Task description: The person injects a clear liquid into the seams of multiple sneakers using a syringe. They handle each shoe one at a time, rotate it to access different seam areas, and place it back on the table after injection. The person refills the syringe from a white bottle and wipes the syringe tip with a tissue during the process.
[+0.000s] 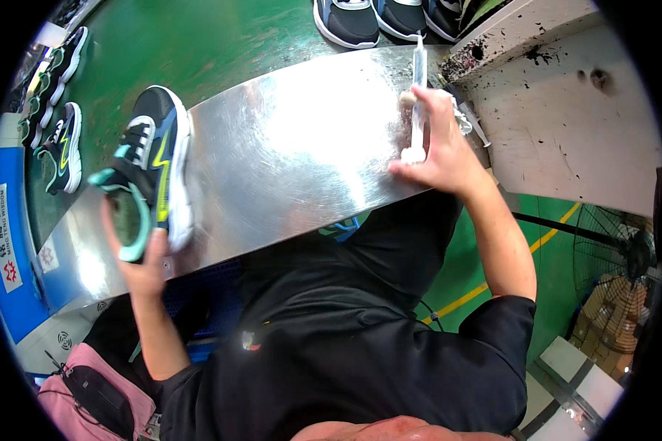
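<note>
We work at a broad sheet-metal desk (294, 147), shiny and scuffed, that runs from the lower left up toward the far right; beyond its far edge a green conveyor belt (198, 44) carries more dark sneakers (375, 18), with further pairs (59, 110) lined up along the belt's left side. At the desk's right end stands a white side bench (566, 125) spattered with dark spots, and past it the floor is green with a yellow line (485, 287); a fan (618, 250) sits low at the right

At the desk's near left edge our left hand (143, 257) is curled around the heel collar of a dark blue sneaker (154, 169) with teal trim and a yellow zigzag, sole side resting on the metal, toe pointing away from us. At the desk's far right corner our right hand (438, 143) is closed in a pinch around a clear syringe (418, 95), held upright with its flange end down near the metal

We judge the step to be picking up the applicator while the shoe waits ready. The next move calls for bringing the syringe and the shoe together, tip aimed at the spot needing work, with the left hand steadying the shoe so it does not roll
</note>
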### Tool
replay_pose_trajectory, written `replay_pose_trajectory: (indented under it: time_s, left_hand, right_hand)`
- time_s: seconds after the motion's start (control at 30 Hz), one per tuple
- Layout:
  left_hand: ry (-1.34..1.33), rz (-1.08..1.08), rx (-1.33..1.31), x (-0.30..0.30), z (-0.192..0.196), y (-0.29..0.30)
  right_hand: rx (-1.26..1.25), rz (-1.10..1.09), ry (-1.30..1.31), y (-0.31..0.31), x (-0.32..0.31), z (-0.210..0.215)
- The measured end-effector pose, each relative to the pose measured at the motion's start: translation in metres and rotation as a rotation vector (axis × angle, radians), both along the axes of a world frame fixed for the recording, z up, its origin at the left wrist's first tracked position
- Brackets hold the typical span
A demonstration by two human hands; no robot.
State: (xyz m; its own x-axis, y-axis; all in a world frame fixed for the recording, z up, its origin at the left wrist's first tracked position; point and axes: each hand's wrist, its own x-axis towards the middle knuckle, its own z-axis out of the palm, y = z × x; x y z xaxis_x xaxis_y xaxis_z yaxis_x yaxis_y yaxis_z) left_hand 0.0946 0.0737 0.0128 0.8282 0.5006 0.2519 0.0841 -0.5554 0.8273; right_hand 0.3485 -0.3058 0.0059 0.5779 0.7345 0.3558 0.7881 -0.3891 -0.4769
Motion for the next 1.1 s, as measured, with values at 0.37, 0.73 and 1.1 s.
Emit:
replay_pose_trajectory:
  time_s: [0.37, 0.73, 1.1]
  left_hand:
    - [-0.07, -0.083, -0.662, 0.03, 0.002, 0.053]
    - [0.391, -0.027, -0.637, 0.137, -0.016, 0.119]
    - [-0.003, -0.298, -0.855, 0.126, 0.028, 0.034]
  right_hand:
    - [-0.163, 0.097, 0.098, -0.027, -0.048, 0.023]
    - [-0.65, 0.17, 0.073, -0.034, -0.08, 0.056]
    - [-0.618, 0.209, 0.207, -0.028, -0.082, 0.066]
